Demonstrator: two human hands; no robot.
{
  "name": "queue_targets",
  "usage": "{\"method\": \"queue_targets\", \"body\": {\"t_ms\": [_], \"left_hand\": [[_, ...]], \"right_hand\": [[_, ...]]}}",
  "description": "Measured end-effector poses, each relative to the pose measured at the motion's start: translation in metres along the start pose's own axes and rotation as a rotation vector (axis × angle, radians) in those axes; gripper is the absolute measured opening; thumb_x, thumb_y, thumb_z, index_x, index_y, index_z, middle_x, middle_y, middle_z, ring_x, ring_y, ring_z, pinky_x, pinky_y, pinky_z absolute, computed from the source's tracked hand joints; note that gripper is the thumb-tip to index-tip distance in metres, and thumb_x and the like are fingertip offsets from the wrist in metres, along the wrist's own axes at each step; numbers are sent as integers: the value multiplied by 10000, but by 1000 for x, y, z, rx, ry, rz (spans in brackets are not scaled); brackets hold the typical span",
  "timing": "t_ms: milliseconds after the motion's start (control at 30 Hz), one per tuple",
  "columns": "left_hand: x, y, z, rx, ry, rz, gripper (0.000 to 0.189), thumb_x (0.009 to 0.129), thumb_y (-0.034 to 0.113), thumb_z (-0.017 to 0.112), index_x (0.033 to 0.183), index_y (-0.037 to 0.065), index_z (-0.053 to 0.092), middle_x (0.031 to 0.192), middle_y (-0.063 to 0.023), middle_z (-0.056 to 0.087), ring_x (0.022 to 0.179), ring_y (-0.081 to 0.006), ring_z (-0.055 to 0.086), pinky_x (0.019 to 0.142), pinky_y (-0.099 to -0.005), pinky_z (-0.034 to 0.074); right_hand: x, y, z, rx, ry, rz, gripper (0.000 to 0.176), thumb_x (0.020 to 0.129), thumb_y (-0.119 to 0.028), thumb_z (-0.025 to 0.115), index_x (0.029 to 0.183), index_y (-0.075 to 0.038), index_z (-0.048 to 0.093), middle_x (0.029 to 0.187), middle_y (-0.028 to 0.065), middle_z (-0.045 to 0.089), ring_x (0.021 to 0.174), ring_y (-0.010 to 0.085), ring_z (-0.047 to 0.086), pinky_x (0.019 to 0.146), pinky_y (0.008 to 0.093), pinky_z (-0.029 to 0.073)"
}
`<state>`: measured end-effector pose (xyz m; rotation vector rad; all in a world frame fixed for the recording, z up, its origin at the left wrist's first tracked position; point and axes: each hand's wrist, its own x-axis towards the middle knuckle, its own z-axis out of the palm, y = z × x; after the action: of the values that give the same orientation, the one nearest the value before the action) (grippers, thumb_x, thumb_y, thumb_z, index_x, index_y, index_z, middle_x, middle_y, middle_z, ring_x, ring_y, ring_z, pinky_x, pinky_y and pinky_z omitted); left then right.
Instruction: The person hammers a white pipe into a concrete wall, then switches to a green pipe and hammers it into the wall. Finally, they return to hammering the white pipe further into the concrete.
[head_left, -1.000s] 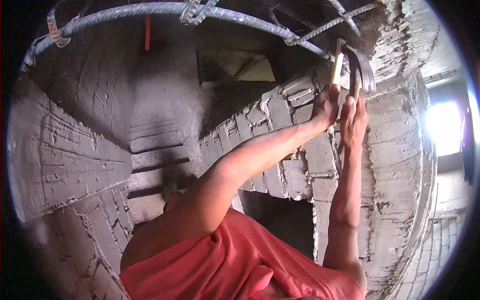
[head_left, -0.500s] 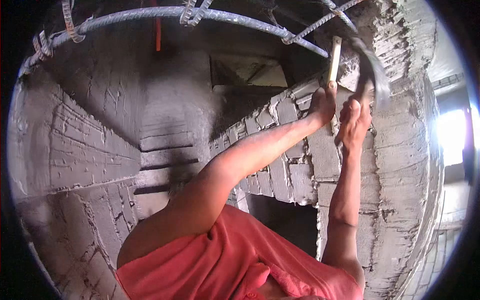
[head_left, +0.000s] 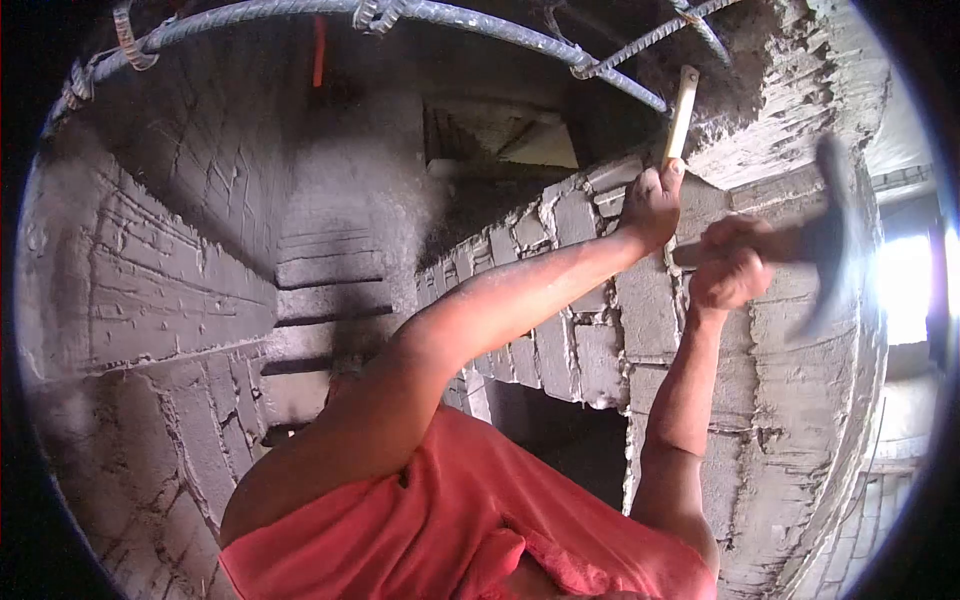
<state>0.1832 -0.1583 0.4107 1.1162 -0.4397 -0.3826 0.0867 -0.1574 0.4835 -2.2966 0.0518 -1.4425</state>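
Note:
My left hand is closed around the lower end of a pale yellow flat strip. The strip stands nearly upright, with a dark rivet-like dot at its top; its exact kind I cannot make out. My right hand grips the handle of a hammer, held roughly level just right of my left hand. The long, curved hammer head is blurred by motion and points away to the right, apart from the strip. Behind both hands is a rough block wall with mortar joints.
A ribbed steel bar with wire-like ties curves across the top, and a thinner bar crosses it near the strip. Concrete steps lie to the left. A red rod hangs above. A bright opening is at far right.
My right hand has swung the hammer away from the strip, down and to the right, turning it from upright to level. My left hand still holds the strip; the view shifted slightly.

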Motion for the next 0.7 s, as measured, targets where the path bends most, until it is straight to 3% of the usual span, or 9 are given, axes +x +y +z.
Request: {"method": "queue_targets", "body": {"t_ms": [100,167,333,400,467,533,567,600,700], "left_hand": [[1,-1,-1,59,51,34,659,990,563,355,847,-29,607,733,-268,608,752,-419,635,655,-489,453],[0,2,-4,92,54,87,640,992,553,364,862,-26,605,758,-271,612,766,-434,632,655,-489,456],[4,17,-17,120,-65,-72,580,1001,501,385,893,-26,601,785,-276,606,766,-436,624,667,-512,449],[3,15,-15,123,-29,-51,529,1007,447,399,892,-27,604,789,-285,605,786,-438,628,679,-518,452],[2,13,-19,108,32,109,497,1004,424,416,889,-21,606,775,-283,604,772,-441,620,676,-511,453],[2,12,-23,133,45,116,495,1000,427,425,897,-20,609,776,-283,604,778,-468,605,678,-514,454],[5,13,-26,130,37,94,509,999,442,428,906,-23,612,791,-288,609,804,-485,603,701,-525,461],[6,15,-30,127,30,68,523,997,458,430,914,-25,614,806,-293,614,830,-502,602,725,-536,468],[15,19,-46,192,2,73,512,994,456,435,905,-17,611,849,-293,619,884,-493,601,765,-533,463]], "right_hand": [[4,25,8,109,36,-142,519,911,-520,523,857,-4,551,703,86,524,626,194,532,578,313,454],[14,34,16,-648,-315,66,370,1022,-351,454,898,-19,562,701,69,560,641,180,557,567,334,450],[2,-4,11,-151,13,310,450,1014,-440,439,854,-28,524,653,43,527,542,122,503,477,271,417],[12,-7,8,-58,29,-268,514,1004,-518,433,835,-38,509,686,88,550,541,146,528,477,269,445],[9,-11,14,365,87,-173,436,1016,-390,437,777,-34,511,683,119,537,556,169,539,487,300,456],[-3,58,-5,-674,-89,-560,415,1013,-361,464,808,-9,542,686,131,532,563,203,556,530,356,460],[8,51,9,-745,-288,-265,390,1007,-340,481,867,15,559,675,131,538,570,243,553,570,390,446],[8,36,16,-421,-292,416,394,1024,-331,444,894,24,554,636,123,526,562,259,518,563,395,429],[-2,2,21,-411,-194,301,467,1023,-450,436,827,-40,542,637,22,538,517,107,494,464,272,412]]}}
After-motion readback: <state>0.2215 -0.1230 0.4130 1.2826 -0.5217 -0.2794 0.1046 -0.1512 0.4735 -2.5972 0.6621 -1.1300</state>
